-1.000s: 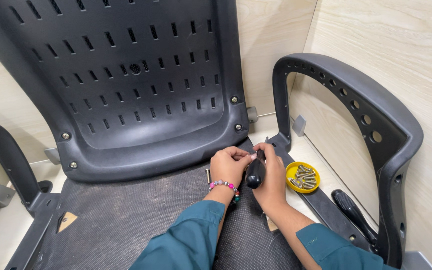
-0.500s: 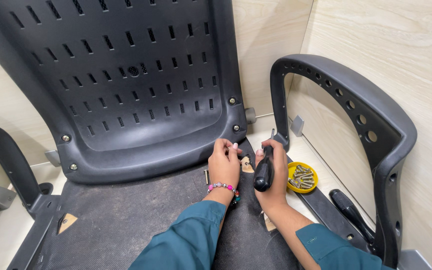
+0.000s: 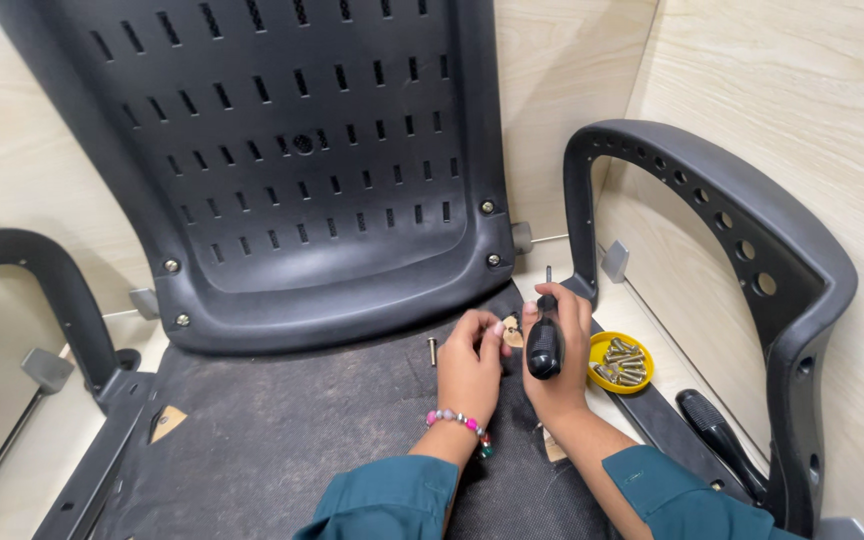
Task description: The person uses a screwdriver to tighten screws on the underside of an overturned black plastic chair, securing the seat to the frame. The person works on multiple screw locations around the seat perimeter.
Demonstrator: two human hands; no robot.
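My right hand (image 3: 560, 375) grips a black-handled screwdriver (image 3: 544, 340) upright, its tip pointing at the chair's black slotted backrest (image 3: 302, 170). My left hand (image 3: 472, 368), with a beaded bracelet at the wrist, rests on the dark fabric seat underside (image 3: 282, 440) right beside it, fingers curled near a small tan patch. A loose bolt (image 3: 432, 351) lies on the fabric just left of my left hand. Whether the left fingers pinch anything is hidden.
A yellow dish of several bolts (image 3: 621, 362) sits right of my right hand. Black armrests stand at right (image 3: 742, 250) and left (image 3: 42, 290). A second black handle (image 3: 717, 440) lies by the right armrest. Wooden panels enclose the spot.
Both hands have pulled back from the backrest's lower right corner toward me. The screwdriver has gone from lying across my hand to standing upright, and a loose bolt now shows on the fabric.
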